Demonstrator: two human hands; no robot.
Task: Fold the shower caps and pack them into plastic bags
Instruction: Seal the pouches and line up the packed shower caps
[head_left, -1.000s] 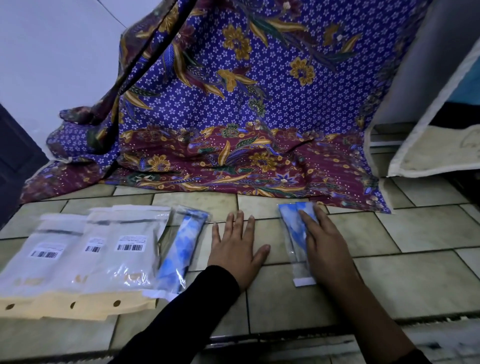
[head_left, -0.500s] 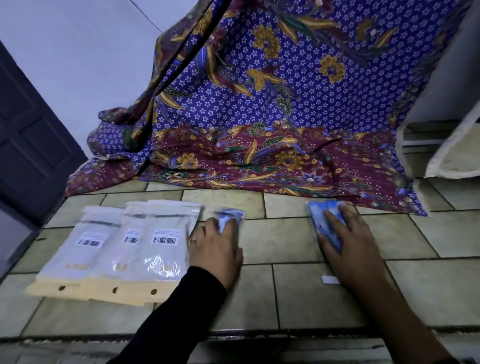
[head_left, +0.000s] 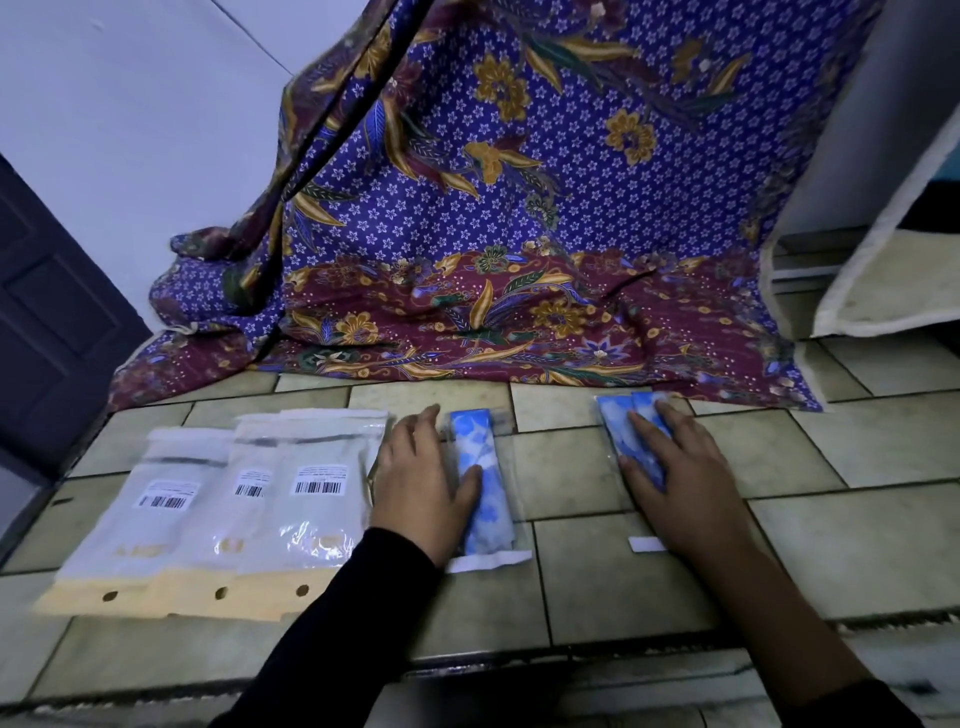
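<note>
Bagged shower cap (head_left: 485, 483) on tiled floor (head_left: 571, 467) at centre, left hand (head_left: 423, 480) flat, fingers spread, thumb on it, second bagged cap (head_left: 631, 434) at 3 o'clock under flat right hand (head_left: 680, 478), barcoded packets (head_left: 218, 512) at 9 o'clock, batik cloth (head_left: 519, 234) at 12.

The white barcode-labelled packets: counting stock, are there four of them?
No, three white barcode-labelled packets lie overlapped on the tiled floor beside the left hand.

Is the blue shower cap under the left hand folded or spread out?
Folded: the shower cap is a narrow strip inside a clear plastic bag, with the left hand resting on it.
</note>
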